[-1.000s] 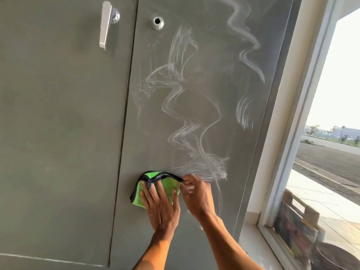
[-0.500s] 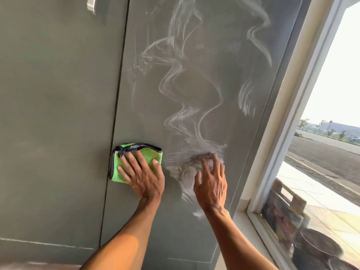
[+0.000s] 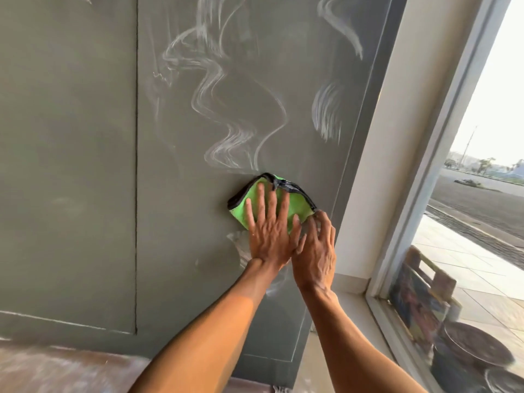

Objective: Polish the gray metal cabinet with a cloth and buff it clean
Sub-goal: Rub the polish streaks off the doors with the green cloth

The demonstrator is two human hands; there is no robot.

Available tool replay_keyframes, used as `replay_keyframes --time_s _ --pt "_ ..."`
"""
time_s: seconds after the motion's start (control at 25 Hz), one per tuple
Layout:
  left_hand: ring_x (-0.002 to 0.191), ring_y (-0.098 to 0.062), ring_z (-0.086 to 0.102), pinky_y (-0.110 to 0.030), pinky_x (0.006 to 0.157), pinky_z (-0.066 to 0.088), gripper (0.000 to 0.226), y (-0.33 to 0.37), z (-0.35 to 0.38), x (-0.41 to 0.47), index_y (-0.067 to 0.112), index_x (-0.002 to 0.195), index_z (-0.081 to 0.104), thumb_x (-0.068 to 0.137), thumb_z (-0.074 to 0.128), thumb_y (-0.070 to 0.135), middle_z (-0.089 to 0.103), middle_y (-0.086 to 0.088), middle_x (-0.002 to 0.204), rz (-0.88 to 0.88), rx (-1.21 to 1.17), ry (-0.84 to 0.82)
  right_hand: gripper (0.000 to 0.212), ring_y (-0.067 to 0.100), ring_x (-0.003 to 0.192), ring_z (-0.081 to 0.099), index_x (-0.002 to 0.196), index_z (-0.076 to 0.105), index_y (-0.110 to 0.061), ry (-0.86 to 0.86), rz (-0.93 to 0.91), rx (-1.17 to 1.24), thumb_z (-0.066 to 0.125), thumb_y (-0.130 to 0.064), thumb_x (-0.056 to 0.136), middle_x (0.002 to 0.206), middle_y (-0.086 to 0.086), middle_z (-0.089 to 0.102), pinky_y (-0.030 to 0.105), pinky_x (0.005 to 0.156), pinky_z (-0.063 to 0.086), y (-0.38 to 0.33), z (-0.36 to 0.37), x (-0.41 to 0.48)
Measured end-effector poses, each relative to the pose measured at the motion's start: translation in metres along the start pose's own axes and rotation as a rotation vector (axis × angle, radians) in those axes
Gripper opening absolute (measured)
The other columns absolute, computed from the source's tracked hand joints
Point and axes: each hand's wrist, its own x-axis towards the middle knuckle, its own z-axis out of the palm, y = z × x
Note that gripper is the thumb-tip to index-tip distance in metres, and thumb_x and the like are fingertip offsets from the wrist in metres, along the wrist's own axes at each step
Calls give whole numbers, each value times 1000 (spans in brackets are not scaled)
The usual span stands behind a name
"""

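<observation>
The gray metal cabinet (image 3: 85,165) fills the left and middle of the view, its right door marked with wavy white polish streaks (image 3: 224,120). A folded green cloth with a black edge (image 3: 249,205) lies flat against the lower right door. My left hand (image 3: 269,231) presses it to the metal with fingers spread and straight. My right hand (image 3: 314,251) sits just to its right, fingers slightly bent, fingertips touching the cloth's right corner near the door's edge.
A vertical seam (image 3: 136,165) divides the two doors. A white wall strip and window frame (image 3: 402,154) stand right of the cabinet. Behind the glass are a wooden crate and dark round objects (image 3: 465,344). Reddish floor (image 3: 56,373) runs below the cabinet.
My left hand has slid the cloth rightward from near the door seam to the right door's edge, wiping away the lowest smear. My right hand now touches the cloth's corner. The view has tilted down.
</observation>
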Motion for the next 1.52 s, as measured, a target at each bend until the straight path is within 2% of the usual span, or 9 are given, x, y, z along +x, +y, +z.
replay_keyframes --time_s 0.12,0.28,0.44,0.56,0.76,0.96,1.16,1.36,1.52 --pt "156 -36 17 -60 125 11 62 6 5 -8 17 158 30 103 33 47 36 -17 162 76 45 -34 36 30 122 53 107 63 -3 -13 -31 26 38 -26 98 138 4 47 40 84 53 16 -13 0" --pt "158 -34 6 -59 125 10 64 -6 11 -34 22 162 15 106 24 52 26 -15 167 155 144 -91 24 7 116 45 114 64 -7 -153 98 61 46 -8 99 143 -13 39 32 90 50 41 -15 -1" --pt "157 -34 6 -58 122 16 63 -19 17 -76 25 159 22 104 27 54 46 -16 156 121 138 -132 15 9 124 44 88 68 -9 -120 18 101 54 -10 91 148 -2 41 32 85 50 40 -13 -21" --pt "154 -37 19 -61 120 21 60 -14 15 -55 23 155 37 103 33 53 50 -18 151 68 89 -74 26 12 132 39 106 66 -9 -73 -15 103 45 -18 95 150 3 43 35 79 54 39 -4 -29" --pt "157 -35 13 -58 125 13 62 31 -9 59 27 161 30 104 33 52 29 -14 166 34 -7 53 36 23 127 47 115 67 -1 10 12 58 66 11 81 139 7 50 42 78 60 43 8 -23" --pt "159 -31 7 -55 126 7 61 18 2 29 35 162 15 105 30 52 24 -10 168 258 89 -15 33 30 124 52 114 65 -4 7 79 132 63 6 83 136 10 54 37 77 54 34 9 -24" --pt "159 -25 -3 -49 128 -1 58 -31 26 -83 37 160 18 105 27 51 41 -10 161 341 141 -150 4 32 93 55 89 52 -11 -39 120 72 53 -8 87 101 6 53 34 59 43 43 5 -35" --pt "157 -26 11 -47 126 3 57 -34 13 -56 39 158 29 103 25 57 39 -8 160 379 138 -146 29 32 103 55 105 59 -12 69 206 108 39 -23 87 116 7 51 35 65 44 25 -1 -13" --pt "154 -30 19 -51 124 9 57 -26 14 -41 37 157 32 103 30 55 37 -11 160 247 76 -107 38 27 116 47 116 61 -19 106 175 22 50 -13 80 127 4 51 37 61 50 11 9 -2"
